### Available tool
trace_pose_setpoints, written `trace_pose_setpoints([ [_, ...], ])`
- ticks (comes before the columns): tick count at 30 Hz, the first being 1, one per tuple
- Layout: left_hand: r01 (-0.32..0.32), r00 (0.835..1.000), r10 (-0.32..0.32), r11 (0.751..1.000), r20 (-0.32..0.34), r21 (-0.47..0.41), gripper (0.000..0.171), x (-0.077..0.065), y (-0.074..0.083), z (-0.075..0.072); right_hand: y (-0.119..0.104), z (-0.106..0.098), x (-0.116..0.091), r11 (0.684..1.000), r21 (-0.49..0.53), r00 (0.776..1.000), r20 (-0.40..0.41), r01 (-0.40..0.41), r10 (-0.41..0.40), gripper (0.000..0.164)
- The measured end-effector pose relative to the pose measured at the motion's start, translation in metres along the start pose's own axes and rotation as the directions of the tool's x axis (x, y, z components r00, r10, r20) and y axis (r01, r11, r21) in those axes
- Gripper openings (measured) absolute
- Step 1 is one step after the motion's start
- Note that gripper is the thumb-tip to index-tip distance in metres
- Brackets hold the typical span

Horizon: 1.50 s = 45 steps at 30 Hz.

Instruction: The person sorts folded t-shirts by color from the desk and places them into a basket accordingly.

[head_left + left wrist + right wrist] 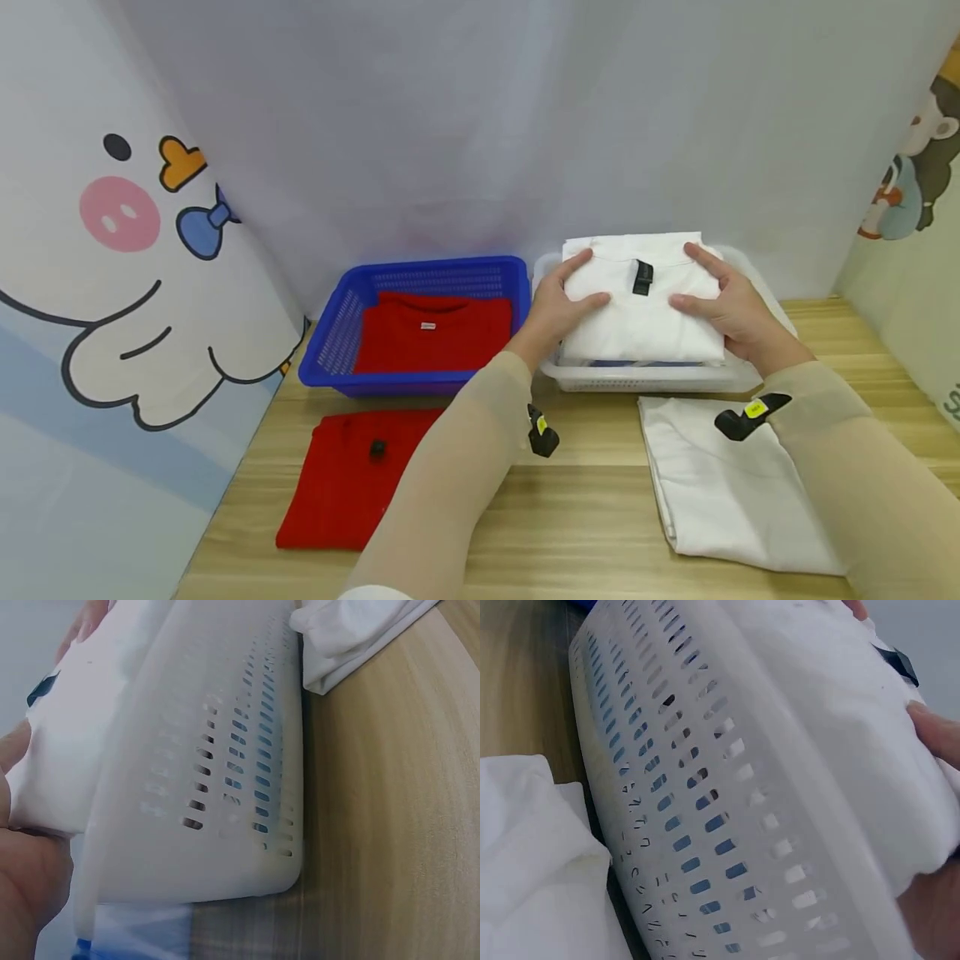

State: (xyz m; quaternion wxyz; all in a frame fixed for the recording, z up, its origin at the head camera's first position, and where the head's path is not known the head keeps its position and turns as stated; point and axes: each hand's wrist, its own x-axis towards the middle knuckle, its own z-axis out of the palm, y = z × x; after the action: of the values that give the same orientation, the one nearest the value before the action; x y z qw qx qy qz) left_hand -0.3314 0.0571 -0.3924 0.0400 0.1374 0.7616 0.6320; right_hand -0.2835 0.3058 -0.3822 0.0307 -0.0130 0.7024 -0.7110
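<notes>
A folded white T-shirt (637, 321) with a black neck label lies level at the mouth of a white plastic basket (652, 379). My left hand (553, 312) grips its left edge and my right hand (738, 312) its right edge, both thumbs on top. The left wrist view shows the left thumb (15, 746) on the cloth beside the basket wall. In the right wrist view the right thumb (936, 733) presses the shirt above the rim. How far the shirt sits inside the basket, and the fingers under it, are hidden.
Left of the white basket stands a blue basket (427, 385) with a folded red T-shirt (442, 337) inside. Another folded red shirt (352, 479) lies on the wooden table (570, 517) in front. A folded white shirt (735, 492) lies at the right, partly under my right forearm.
</notes>
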Motion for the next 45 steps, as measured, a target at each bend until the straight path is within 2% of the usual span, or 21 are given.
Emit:
trace_pose_setpoints([
  [3, 0.023, 1.0, -0.024, 0.999, 0.005, 0.032, 0.07, -0.003, -0.004, 0.0, 0.008, 0.0, 0.004, 0.999, -0.037, 1.0, 0.006, -0.012, 0.012, 0.086],
  [7, 0.017, 0.999, -0.02, 0.998, 0.043, 0.052, 0.074, -0.005, -0.006, -0.002, 0.013, 0.001, 0.006, 0.998, -0.057, 1.0, -0.004, 0.004, -0.005, 0.084],
  [19, 0.062, 0.994, -0.064, 0.998, 0.094, 0.022, 0.073, -0.007, -0.006, -0.003, 0.016, -0.003, 0.011, 0.994, -0.11, 1.0, -0.001, -0.007, 0.007, 0.08],
  [25, 0.102, 0.99, -0.103, 0.995, 0.093, 0.018, 0.072, -0.008, -0.004, -0.001, 0.018, -0.002, 0.011, 0.994, -0.104, 1.0, 0.007, -0.016, 0.016, 0.079],
  [32, 0.122, 0.988, -0.122, 0.993, 0.092, -0.001, 0.075, -0.006, -0.006, -0.001, 0.017, -0.003, 0.01, 0.993, -0.107, 0.999, 0.003, -0.046, 0.046, 0.081],
  [38, 0.11, 0.991, -0.108, 0.994, 0.083, -0.013, 0.075, -0.003, -0.011, 0.001, 0.017, -0.005, 0.009, 0.992, -0.114, 0.999, 0.004, -0.046, 0.046, 0.081],
  [45, 0.096, 0.993, -0.094, 0.995, 0.069, -0.019, 0.074, -0.004, -0.012, 0.002, 0.02, -0.006, 0.01, 0.99, -0.138, 0.998, -0.064, -0.012, 0.003, 0.08],
])
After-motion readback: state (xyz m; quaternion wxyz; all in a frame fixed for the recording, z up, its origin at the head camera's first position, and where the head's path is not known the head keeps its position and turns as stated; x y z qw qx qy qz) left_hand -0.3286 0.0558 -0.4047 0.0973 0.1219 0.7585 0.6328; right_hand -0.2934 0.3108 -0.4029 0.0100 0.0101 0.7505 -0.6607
